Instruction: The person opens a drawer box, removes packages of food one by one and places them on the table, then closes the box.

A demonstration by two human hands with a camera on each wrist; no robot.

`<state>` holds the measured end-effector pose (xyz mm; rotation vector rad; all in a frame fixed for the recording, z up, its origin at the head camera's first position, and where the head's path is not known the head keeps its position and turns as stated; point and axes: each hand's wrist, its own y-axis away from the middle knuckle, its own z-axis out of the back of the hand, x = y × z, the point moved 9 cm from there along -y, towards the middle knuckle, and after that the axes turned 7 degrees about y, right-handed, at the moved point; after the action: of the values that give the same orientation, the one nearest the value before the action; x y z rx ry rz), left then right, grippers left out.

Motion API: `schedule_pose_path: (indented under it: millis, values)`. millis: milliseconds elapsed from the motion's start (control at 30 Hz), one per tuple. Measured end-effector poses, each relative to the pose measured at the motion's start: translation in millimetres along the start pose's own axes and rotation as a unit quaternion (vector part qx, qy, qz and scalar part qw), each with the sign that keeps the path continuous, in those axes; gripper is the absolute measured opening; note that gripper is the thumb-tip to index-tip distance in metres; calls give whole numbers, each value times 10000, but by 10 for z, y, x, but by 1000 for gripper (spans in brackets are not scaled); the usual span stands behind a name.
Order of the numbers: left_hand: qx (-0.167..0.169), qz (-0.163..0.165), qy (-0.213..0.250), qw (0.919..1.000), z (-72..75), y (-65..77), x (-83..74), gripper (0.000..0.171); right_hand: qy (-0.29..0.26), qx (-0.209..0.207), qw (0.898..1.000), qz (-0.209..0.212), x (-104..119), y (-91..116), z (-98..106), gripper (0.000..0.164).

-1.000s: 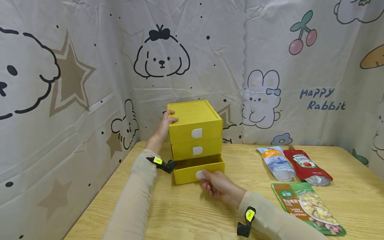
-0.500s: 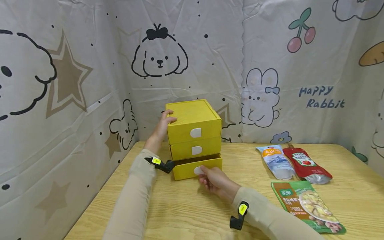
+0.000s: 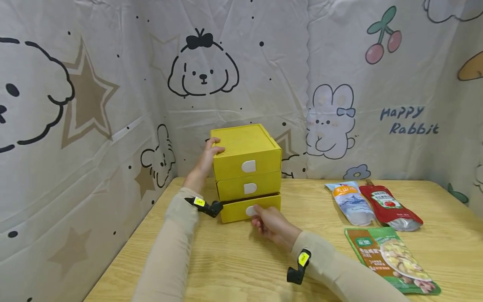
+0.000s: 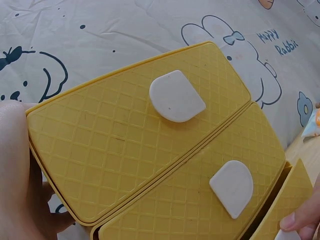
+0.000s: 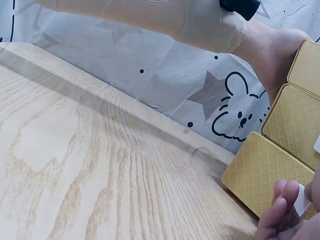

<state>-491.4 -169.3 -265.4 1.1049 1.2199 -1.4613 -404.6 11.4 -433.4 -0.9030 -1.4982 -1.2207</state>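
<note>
A yellow three-drawer storage box (image 3: 245, 140) stands on the table, with a white tab on each drawer front. At its upper left edge my left hand (image 3: 205, 161) grips the box, some fingers over the top. My right hand (image 3: 273, 224) pinches the white tab (image 3: 250, 210) of the bottom drawer (image 3: 233, 212). That drawer sticks out slightly, leaving a narrow dark gap above its front. The upper two drawers are closed, as the left wrist view shows with the top drawer front (image 4: 100, 135). Curled fingers (image 5: 280, 207) sit by the tab in the right wrist view.
On the right of the wooden table (image 3: 226, 264) lie a blue-and-white pouch (image 3: 351, 203), a red Heinz ketchup pouch (image 3: 390, 207) and a green-and-brown food packet (image 3: 392, 260). A printed curtain (image 3: 271, 92) stands behind and at the left.
The bottom drawer has slid back into the box, from well out to nearly closed, with my right hand moving along on its tab. My left hand has stayed on the box.
</note>
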Motion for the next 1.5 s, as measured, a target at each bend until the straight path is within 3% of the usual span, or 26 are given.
schedule_pose_path:
  millis: [367,1000,1300,1400,1500]
  values:
    - [0,33,-29,10000,-1,4,2,54,-104,-240,9996,-51,33,-90,37,34]
    - [165,138,-53,9998,-82,-50,46,57,5,156,9999,-6,74,-141,107,31]
    - [348,-76,-307,9989,-99,-139,-28,62,875,-62,9961,4,156,-180,300,30]
    - [257,-186,-683,9972,-38,-84,-89,64,1332,28,9911,31,234,-147,337,26]
    - [-15,-516,-1368,9893,79,26,-214,66,2067,13,9783,140,404,-58,418,27]
